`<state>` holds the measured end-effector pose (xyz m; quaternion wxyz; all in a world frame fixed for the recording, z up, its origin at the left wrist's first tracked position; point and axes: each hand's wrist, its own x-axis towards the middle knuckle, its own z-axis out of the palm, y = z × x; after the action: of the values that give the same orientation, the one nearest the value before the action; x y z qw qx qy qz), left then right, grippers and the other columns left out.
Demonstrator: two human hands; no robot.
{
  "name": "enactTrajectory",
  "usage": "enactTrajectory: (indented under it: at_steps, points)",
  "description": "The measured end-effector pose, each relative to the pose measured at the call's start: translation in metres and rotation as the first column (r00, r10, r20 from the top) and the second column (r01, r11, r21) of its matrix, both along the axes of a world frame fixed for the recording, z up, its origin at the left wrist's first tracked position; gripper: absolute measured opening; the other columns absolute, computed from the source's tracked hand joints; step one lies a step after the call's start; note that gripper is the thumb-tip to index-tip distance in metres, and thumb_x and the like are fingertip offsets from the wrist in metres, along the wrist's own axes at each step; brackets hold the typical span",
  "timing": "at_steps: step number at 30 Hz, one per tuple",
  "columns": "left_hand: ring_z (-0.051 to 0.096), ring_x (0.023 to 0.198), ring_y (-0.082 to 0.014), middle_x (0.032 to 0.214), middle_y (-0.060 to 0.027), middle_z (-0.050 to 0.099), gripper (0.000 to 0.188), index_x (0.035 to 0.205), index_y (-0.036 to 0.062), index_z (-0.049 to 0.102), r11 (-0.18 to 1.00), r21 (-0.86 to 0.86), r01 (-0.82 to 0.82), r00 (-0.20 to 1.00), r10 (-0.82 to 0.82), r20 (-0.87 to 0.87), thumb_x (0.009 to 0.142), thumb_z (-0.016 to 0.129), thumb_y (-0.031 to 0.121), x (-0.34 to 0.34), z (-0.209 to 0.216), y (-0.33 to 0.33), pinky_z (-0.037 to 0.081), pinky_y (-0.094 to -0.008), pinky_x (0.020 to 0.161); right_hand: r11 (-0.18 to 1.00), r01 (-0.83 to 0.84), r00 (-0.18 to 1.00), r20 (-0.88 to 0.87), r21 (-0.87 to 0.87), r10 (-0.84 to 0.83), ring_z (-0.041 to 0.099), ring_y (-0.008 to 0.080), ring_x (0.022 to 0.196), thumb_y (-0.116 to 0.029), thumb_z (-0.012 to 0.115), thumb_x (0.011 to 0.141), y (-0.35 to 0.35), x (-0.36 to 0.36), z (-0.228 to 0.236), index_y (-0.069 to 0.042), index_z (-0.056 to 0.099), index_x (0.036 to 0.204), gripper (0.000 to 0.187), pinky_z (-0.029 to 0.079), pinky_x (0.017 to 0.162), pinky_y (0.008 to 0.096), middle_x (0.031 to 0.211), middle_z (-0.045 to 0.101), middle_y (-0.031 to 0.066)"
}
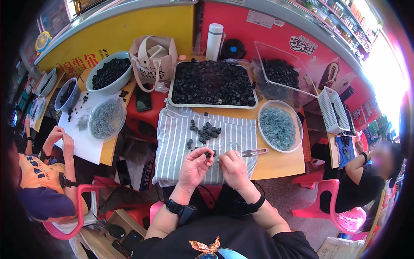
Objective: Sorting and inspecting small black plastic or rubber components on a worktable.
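My left hand point(192, 169) pinches a small black round cap point(208, 155) between thumb and fingertips, above a grey-and-white striped cloth point(172, 140). Close beside it on the right, my right hand point(235, 170) has its fingers pressed together; whatever they hold is too small to make out. Several loose black caps point(208, 132) lie in a heap on the cloth just beyond my hands. A pair of thread snips point(255, 152) rests at the cloth's right edge, near my right hand. Behind the cloth stands a white-rimmed tray point(174, 93) full of the same black caps.
To the right is a round tub point(298, 137) of thin bluish-clear pieces. A clear bin point(308, 91), a white flask point(214, 42) and a canvas bag point(153, 60) stand farther back. People sit at either side, one with hands point(60, 142) above a white sheet, the other on a pink chair point(330, 194).
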<state>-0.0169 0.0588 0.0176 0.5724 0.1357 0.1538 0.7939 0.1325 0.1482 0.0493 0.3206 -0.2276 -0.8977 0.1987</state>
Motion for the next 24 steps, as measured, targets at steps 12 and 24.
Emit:
enactTrajectory:
  at_steps: [12,24]
  points:
    - [0.067,0.098,-0.0191,0.112,-0.0156,0.07,0.024,0.117,-0.0017,0.066,0.999,-0.042,0.006,0.998,-0.009,-0.061,0.094,0.063,0.003,0.001,-0.004,0.002,0.054,-0.0277,0.083,0.889,-0.117,0.899,-0.428,-0.444,-0.096,0.066,0.0179,0.081,0.013,0.07,0.079,-0.024,-0.015,0.031,0.001,0.066,0.096,0.022,0.055,0.069,0.0265,0.096,0.063,0.011]
    - [0.068,0.1,-0.0205,0.112,-0.016,0.07,0.023,0.116,-0.0017,0.066,0.999,-0.041,0.013,0.998,-0.015,-0.055,0.093,0.063,0.002,0.002,-0.005,0.001,0.055,-0.0295,0.087,0.979,-0.036,0.908,-0.416,-0.202,-0.053,0.066,0.0199,0.076,0.011,0.074,0.077,-0.025,-0.023,0.02,0.002,0.065,0.092,0.02,0.054,0.062,0.0275,0.092,0.064,0.0124]
